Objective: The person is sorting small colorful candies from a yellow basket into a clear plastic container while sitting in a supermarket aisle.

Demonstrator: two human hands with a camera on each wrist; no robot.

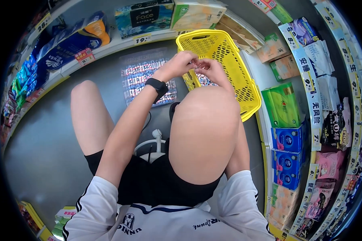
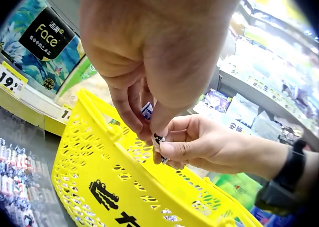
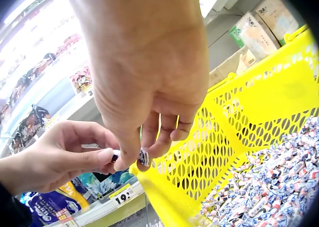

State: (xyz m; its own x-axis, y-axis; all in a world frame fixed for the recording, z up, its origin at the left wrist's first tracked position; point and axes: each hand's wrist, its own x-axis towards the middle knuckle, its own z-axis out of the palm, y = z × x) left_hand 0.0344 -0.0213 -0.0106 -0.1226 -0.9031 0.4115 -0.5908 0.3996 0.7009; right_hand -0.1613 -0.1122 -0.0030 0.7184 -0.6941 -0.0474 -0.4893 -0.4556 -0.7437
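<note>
Both hands meet over the near rim of a yellow basket [image 1: 245, 76]. My left hand [image 1: 179, 65] pinches a small wrapped candy [image 2: 147, 111] between thumb and fingers. Against its fingertips, my right hand [image 1: 216, 73] pinches a black-and-white wrapped piece [image 2: 158, 139], also visible as a wrapper [image 3: 144, 157] in the right wrist view. Whether these are one candy or two, I cannot tell. Many wrapped candies [image 3: 264, 202] lie in the basket's bottom. Left of the basket, a clear container [image 1: 126, 94] on the floor holds rows of similar candies.
Shelves with tissue packs [image 1: 145, 18] curve behind the basket, and blue packs [image 1: 70, 44] stand at the left. More shelves with green [image 1: 281, 105] and blue packs [image 1: 286, 160] run along the right. The person's bent knee [image 1: 207, 120] is close below the right hand.
</note>
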